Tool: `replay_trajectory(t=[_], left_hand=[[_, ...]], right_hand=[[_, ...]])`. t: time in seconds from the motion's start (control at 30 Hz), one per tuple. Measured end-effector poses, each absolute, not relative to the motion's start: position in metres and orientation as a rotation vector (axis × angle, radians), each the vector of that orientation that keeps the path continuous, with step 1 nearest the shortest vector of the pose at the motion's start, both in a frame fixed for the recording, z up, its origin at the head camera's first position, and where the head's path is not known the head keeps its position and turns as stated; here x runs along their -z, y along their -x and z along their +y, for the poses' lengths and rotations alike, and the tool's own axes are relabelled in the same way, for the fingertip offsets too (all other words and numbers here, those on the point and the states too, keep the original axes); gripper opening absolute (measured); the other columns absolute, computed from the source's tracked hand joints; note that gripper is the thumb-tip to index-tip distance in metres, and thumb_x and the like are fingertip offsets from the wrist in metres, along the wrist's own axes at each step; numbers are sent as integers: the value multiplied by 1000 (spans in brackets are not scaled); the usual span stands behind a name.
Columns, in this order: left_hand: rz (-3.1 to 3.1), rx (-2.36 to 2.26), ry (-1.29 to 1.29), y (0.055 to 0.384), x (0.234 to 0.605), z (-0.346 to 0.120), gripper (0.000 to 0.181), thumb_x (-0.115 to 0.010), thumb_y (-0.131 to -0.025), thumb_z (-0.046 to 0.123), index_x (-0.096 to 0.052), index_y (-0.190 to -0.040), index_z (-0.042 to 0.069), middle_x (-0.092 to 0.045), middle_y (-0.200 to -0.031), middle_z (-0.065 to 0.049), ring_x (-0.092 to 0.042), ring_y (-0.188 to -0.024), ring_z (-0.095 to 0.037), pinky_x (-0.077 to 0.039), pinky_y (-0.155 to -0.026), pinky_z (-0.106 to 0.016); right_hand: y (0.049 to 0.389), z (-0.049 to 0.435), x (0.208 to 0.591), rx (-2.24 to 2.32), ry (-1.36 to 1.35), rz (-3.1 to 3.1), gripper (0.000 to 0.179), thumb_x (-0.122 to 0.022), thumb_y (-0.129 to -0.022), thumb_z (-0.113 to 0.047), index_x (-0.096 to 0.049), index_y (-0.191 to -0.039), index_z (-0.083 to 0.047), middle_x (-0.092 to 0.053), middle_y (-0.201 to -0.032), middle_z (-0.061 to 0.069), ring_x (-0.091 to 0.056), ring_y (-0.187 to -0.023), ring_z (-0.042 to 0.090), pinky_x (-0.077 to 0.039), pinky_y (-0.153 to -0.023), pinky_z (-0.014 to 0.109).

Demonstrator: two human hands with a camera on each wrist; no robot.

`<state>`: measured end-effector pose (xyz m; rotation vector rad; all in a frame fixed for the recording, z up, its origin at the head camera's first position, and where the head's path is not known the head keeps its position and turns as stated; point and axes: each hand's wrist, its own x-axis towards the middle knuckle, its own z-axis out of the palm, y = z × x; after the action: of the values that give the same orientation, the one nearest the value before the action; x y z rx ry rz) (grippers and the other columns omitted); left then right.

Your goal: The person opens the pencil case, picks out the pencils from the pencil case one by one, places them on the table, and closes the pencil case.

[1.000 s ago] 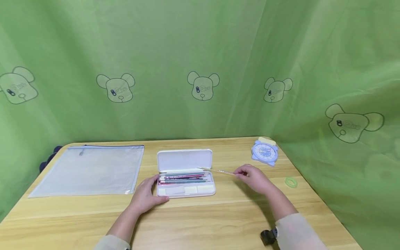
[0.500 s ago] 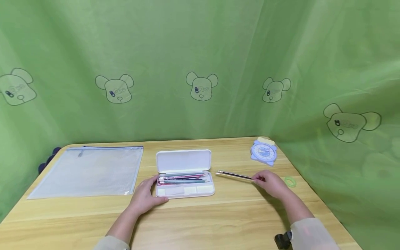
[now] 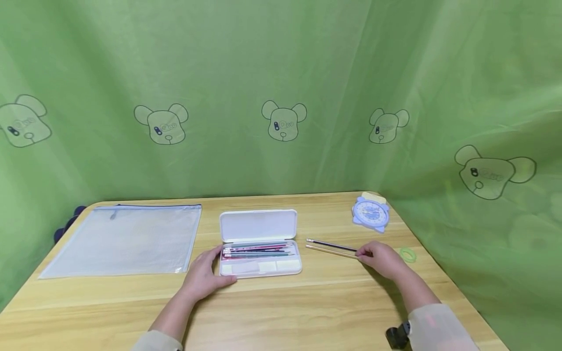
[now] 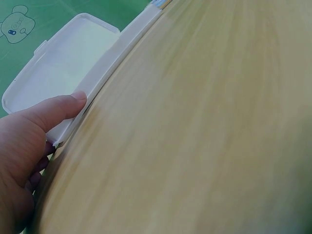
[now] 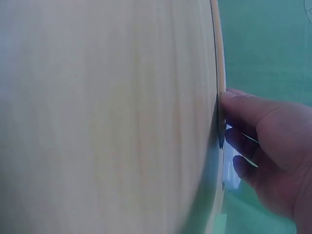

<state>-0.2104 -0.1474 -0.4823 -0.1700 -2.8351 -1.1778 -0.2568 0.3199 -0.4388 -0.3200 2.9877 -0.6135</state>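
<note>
A white pencil case [image 3: 258, 225] lies with its lid raised in the head view. Several pencils [image 3: 259, 253] fill its rear part, and pale blocks sit in the front compartments. My left hand [image 3: 203, 275] grips the case's left end, thumb [image 4: 66, 108] on the front wall. To the right of the case, my right hand [image 3: 383, 259] pinches the ends of a dark pencil [image 3: 331, 244] and a plain wooden pencil [image 3: 331, 250]. They fan slightly apart, pointing left toward the case. The right wrist view shows the thumb on a pencil [image 5: 220, 58] close to the tabletop.
A clear zip bag [image 3: 127, 241] lies flat on the left of the wooden table [image 3: 285, 312]. At the far right are a blue toy clock [image 3: 371, 213] and a pale yellow piece [image 3: 374, 197] behind it. A green ring [image 3: 401, 255] lies beyond my right hand.
My right hand has moved right, away from the case, and lower, with the pencils. The two pencils have spread apart in the last half second. My left hand stays on the case.
</note>
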Motion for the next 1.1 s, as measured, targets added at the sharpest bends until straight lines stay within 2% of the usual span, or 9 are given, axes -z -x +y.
replay_trajectory(t=[0.27,0.43,0.8,1.1], left_hand=[[-2833,1169,180,210,481,-148,99,-87,-67,42,-42,-146,1,-50,-143,-24,-44,-134,-43,-35,-114,-57],[-2829,1168,184,210,481,-148,99,-87,-67,42,-43,-146,1,-50,-143,-24,-44,-134,-43,-35,-114,-56],[-2838,1172,171,211,484,-148,100,-87,-67,45,-42,-146,2,-50,-144,-23,-43,-135,-42,-35,-114,-56],[-2830,1184,173,211,481,-148,100,-87,-66,43,-42,-146,2,-50,-144,-23,-44,-134,-42,-36,-113,-56]], right_hand=[[256,292,431,812,338,3022,19,-69,-91,-21,-73,-102,-7,-72,-98,8,-65,-94,25,-55,-86,46],[260,255,428,934,428,3006,17,-69,-90,-18,-74,-102,-7,-72,-97,6,-64,-91,19,-55,-84,39],[272,173,432,989,567,2912,14,-68,-90,-16,-75,-101,-10,-69,-95,0,-61,-91,13,-54,-88,36],[277,134,432,890,620,2907,12,-69,-90,-13,-75,-100,-9,-71,-97,2,-64,-94,17,-54,-91,40]])
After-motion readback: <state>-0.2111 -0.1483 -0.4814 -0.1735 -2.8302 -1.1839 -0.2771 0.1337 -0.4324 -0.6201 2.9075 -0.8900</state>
